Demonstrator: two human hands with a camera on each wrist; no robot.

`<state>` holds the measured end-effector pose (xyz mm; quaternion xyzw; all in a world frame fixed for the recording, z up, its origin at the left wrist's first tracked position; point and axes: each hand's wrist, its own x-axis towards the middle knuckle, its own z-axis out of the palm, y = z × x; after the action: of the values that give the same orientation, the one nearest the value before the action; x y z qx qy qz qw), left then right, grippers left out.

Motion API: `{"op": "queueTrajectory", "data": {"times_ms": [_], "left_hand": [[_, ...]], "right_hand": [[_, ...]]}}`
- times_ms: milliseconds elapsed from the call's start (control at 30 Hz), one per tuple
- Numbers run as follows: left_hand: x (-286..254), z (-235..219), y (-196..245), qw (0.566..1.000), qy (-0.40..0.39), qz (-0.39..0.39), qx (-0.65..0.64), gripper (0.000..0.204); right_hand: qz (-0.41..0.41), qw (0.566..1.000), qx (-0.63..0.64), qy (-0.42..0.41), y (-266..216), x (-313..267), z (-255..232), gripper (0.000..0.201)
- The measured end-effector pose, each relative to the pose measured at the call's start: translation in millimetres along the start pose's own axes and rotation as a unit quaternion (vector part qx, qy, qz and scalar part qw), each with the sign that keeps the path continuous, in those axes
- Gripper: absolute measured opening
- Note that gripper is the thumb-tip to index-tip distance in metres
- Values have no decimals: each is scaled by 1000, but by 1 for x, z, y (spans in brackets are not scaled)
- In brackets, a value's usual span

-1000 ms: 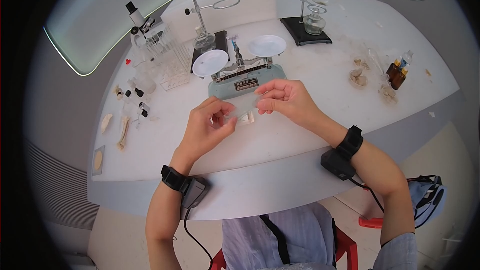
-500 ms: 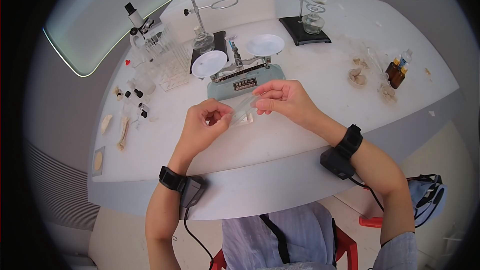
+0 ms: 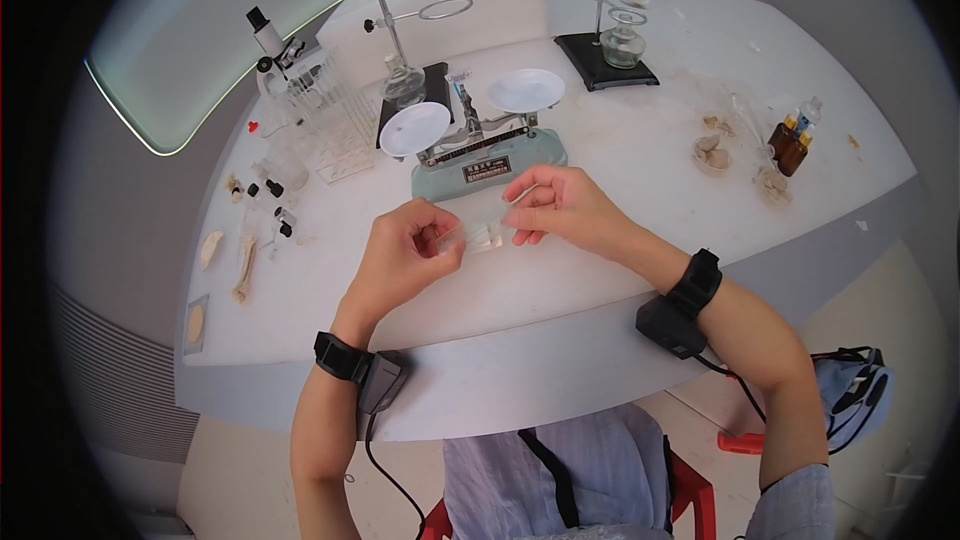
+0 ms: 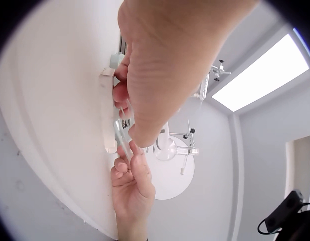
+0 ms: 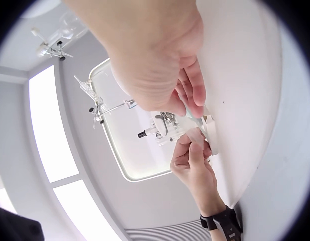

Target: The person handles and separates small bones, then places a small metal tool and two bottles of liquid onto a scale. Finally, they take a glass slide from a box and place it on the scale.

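Note:
My left hand (image 3: 403,252) pinches a thin clear piece (image 3: 450,238) between thumb and curled fingers; the right wrist view shows this clear piece (image 5: 195,134) at the fingertips. Facing it, my right hand (image 3: 572,212) holds another thin, clear greenish strip (image 4: 124,142) by its end, seen in the left wrist view. Below and between the hands, a small pale box (image 3: 489,239) lies on the table. Just behind them stands a blue-green balance (image 3: 540,148) with two white pans. Whether the two clear pieces touch is unclear.
Behind the balance are two stands with black bases (image 3: 608,65) and glass flasks. At the left are a microscope (image 3: 266,35), a test tube rack (image 3: 335,105) and small bottles (image 3: 284,220). Brown bottles (image 3: 789,148) and a dish (image 3: 712,155) stand at the right.
My left thumb has closed toward the fingers on a clear piece. The clear material between the hands has shifted and now shows near each hand. My right hand has lowered slightly.

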<state>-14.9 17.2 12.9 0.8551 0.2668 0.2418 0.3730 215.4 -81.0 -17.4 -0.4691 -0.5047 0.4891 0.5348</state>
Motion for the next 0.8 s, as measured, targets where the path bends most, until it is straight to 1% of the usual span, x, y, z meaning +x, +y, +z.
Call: {"op": "queueTrajectory", "data": {"times_ms": [67, 100, 167, 200, 267, 367, 500, 567, 600, 667, 800], "left_hand": [[-1, -2, 3, 999, 8, 25, 45, 16], [-1, -4, 3, 999, 8, 24, 45, 16], [1, -10, 1, 990, 30, 68, 118, 20], [1, -13, 0, 990, 30, 67, 119, 20], [2, -17, -2, 983, 50, 62, 166, 21], [2, -16, -4, 978, 39, 79, 189, 22], [1, -11, 5, 980, 50, 68, 181, 22], [0, -11, 6, 985, 37, 42, 160, 22], [0, -11, 6, 986, 37, 41, 160, 22], [0, -9, 4, 991, 46, 51, 113, 19], [1, -9, -1, 988, 38, 80, 127, 15]], "right_hand": [[-4, 1000, -8, -4, 1, 1, -1, 28], [-4, 1000, -8, -4, 1, 0, 0, 28], [-19, 998, -27, 45, 0, -1, 1, 26], [-20, 998, -26, 44, 1, 0, -1, 26], [-47, 994, -54, 83, 7, 3, -5, 25], [-56, 993, -60, 90, 9, 4, -5, 22], [-40, 993, -62, 93, 7, 3, -3, 21], [-35, 994, -53, 87, 8, 4, -3, 19], [-35, 994, -54, 86, 8, 4, -3, 19], [-29, 994, -58, 87, 6, 3, -2, 18], [-23, 993, -76, 87, 5, 0, -1, 17]]}}
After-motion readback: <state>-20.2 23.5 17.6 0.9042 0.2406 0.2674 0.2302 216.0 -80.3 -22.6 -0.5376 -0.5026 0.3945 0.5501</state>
